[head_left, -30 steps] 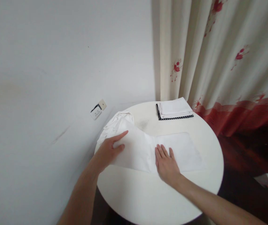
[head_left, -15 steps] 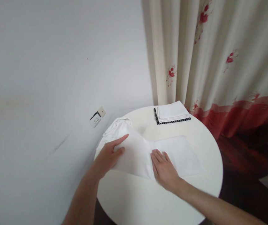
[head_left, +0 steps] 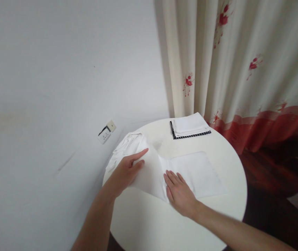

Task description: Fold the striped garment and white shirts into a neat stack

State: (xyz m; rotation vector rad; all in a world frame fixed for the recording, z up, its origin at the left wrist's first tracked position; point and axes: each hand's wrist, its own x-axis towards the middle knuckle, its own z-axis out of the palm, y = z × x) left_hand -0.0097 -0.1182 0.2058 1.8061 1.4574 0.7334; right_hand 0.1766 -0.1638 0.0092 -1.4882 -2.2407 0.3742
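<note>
A white cloth (head_left: pixel 196 174) lies across the round table, its right part flat and its left part raised in a slope and bunched at the far left. On the raised part rests my left hand (head_left: pixel 128 169), index finger and thumb stretched apart; its other fingers are hidden. My right hand (head_left: pixel 179 192) lies flat on the middle of the cloth, fingers extended, beside a crease that runs towards me. Neither hand visibly grips the fabric.
The white round table (head_left: pixel 149 223) stands against a wall with a socket (head_left: pixel 104 135). At its back edge lies a folded white cloth (head_left: pixel 190 124) over a black-and-white patterned item (head_left: pixel 193 135). A floral curtain (head_left: pixel 232 69) hangs behind, to the right.
My left hand has shifted slightly right over the raised cloth. My right hand has slid a little left and nearer to me. The view has also shifted slightly.
</note>
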